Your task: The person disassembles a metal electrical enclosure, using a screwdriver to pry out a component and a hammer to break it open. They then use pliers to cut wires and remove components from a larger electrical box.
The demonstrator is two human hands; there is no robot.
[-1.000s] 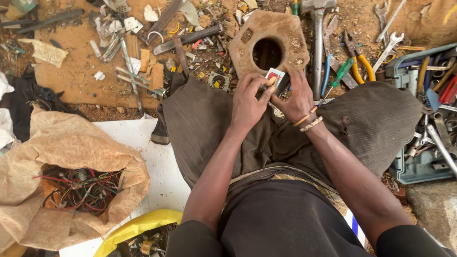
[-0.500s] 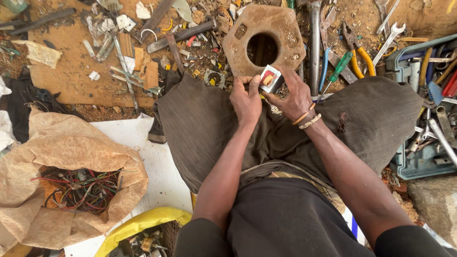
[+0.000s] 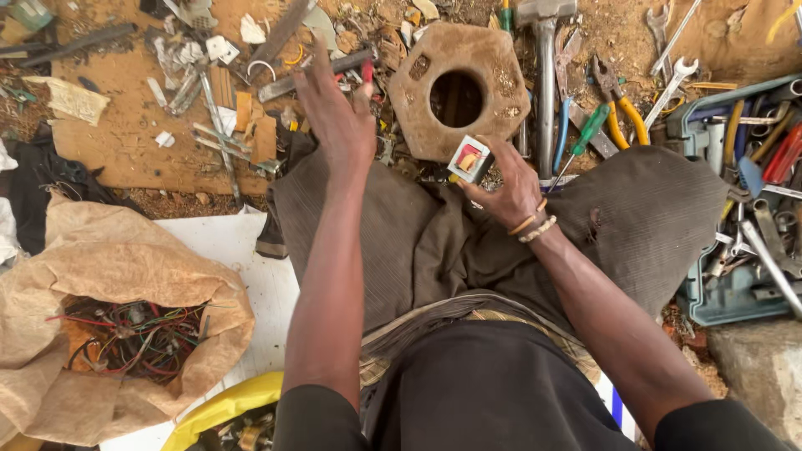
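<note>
Item: small box (image 3: 469, 159), white with a red and yellow face, pinched between thumb and fingers of the right hand (image 3: 505, 185), just below the 6 o'clock edge of the hexagonal block (image 3: 459, 90) (a worn, brownish slab with a round hole through its middle). The box is clear of the ground, held over the lap.

Left hand (image 3: 338, 117): raised at 11 o'clock from the box, fingers spread and loose, holding nothing; below it lies scrap metal (image 3: 209, 117) on the dirt floor.

State of work, as judged: the box is in hand and looks closed; nothing from it lies out on the lap, so whatever it is wanted for seems not yet started.

Surroundings: at 1 to 3 o'clock, a hammer (image 3: 545, 75), yellow-handled pliers (image 3: 622, 121), spanners (image 3: 668, 79) and a crowded blue toolbox (image 3: 735, 234). At 8 o'clock, a brown paper sack (image 3: 100, 250) full of tangled wires, resting by a white board (image 3: 242, 276).

Open room: scarce. The lap cloth between the forearms is the only bare patch; the block hems in the front, tools the right, the sack the left.
</note>
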